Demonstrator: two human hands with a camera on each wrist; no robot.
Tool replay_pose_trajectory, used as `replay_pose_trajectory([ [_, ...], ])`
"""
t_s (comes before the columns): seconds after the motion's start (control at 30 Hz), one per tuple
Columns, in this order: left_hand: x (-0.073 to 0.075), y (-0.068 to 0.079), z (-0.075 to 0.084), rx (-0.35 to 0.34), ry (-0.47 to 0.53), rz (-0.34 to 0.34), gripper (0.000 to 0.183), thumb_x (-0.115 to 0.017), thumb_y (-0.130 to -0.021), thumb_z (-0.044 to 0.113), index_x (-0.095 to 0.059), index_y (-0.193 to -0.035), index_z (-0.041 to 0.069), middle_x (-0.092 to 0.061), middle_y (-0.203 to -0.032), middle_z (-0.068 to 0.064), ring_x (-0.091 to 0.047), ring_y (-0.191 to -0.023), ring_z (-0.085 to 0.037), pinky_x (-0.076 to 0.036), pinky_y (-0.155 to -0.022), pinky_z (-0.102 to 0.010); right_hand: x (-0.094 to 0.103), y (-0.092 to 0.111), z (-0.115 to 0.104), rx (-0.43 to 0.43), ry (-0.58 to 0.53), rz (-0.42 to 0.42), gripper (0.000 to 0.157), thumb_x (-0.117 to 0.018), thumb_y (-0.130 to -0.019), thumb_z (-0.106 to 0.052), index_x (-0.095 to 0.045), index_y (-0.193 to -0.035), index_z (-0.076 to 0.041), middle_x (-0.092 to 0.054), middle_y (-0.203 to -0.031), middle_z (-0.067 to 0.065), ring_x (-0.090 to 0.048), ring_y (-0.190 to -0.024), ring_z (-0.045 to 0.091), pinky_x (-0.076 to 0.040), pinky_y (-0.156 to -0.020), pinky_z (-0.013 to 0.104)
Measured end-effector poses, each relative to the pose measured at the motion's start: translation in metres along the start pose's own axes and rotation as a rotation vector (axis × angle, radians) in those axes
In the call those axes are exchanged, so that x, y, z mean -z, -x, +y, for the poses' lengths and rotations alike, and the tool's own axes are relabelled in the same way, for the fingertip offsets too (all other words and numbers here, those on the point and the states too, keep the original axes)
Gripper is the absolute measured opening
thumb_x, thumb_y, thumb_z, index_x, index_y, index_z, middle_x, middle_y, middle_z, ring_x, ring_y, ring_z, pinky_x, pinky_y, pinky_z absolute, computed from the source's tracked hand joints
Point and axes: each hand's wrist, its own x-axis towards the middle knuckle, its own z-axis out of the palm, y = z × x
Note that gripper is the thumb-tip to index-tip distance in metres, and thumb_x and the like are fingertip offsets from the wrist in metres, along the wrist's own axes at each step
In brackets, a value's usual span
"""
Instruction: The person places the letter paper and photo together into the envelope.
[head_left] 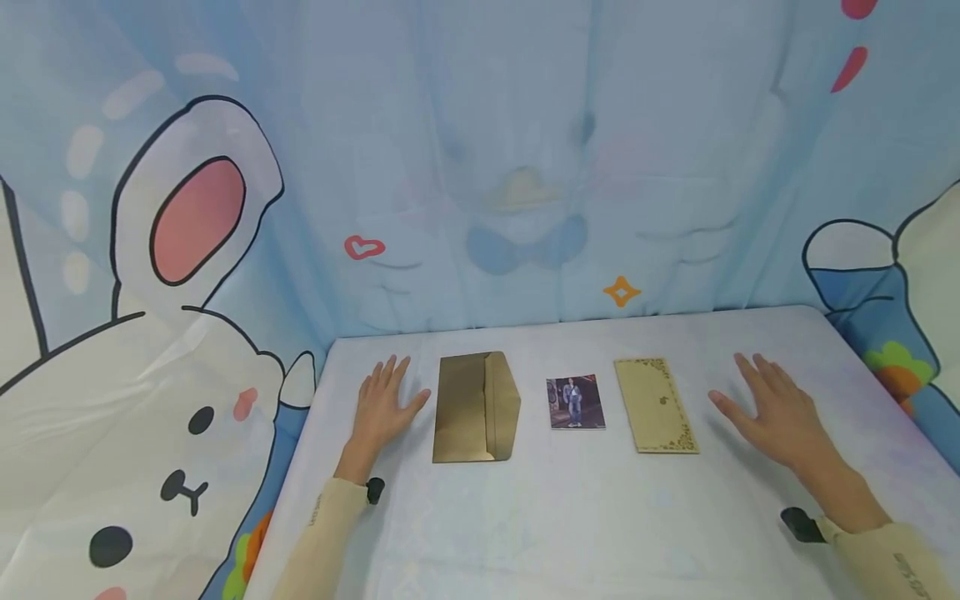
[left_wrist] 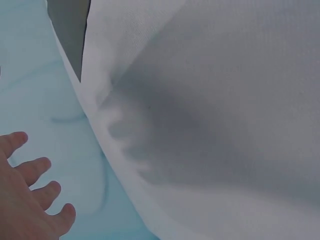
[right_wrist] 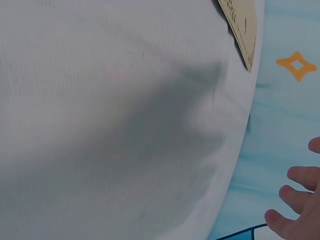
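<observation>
My left hand (head_left: 381,410), fingers spread and holding nothing, hovers over the table left of a gold envelope (head_left: 461,408). The envelope's pointed flap is unfolded toward the right. In the middle lies a small photo (head_left: 575,402) of a standing person. Right of the photo is a flat cream-gold card (head_left: 652,406) with ornamental edging. Beyond that card, my right hand (head_left: 776,412) also has its fingers spread and holds nothing. Each wrist view shows a hand's shadow on the cloth, with a corner of the envelope (left_wrist: 70,35) on the left and of the card (right_wrist: 242,30) on the right.
A white cloth covers the table (head_left: 570,525). Behind it hangs a light blue curtain (head_left: 465,125) with cartoon rabbits, a heart and an orange star (head_left: 622,292). Dark devices (head_left: 802,525) sit at both wrists, by beige sleeves.
</observation>
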Motion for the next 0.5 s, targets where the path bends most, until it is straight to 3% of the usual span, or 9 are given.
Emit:
replay_pose_trajectory([
  [0.5, -0.012, -0.001, 0.021, -0.025, 0.031, -0.021, 0.080, -0.054, -0.095, 0.061, -0.033, -0.158, 0.017, -0.030, -0.164, -0.017, -0.025, -0.152, -0.043, -0.022, -0.120, -0.062, -0.010, -0.003, -0.024, 0.026, -0.004, -0.026, 0.092, -0.051, -0.100, -0.057, -0.009, -0.161, -0.004, -0.010, -0.162, 0.034, -0.004, -0.150, 0.054, -0.012, -0.110, 0.079],
])
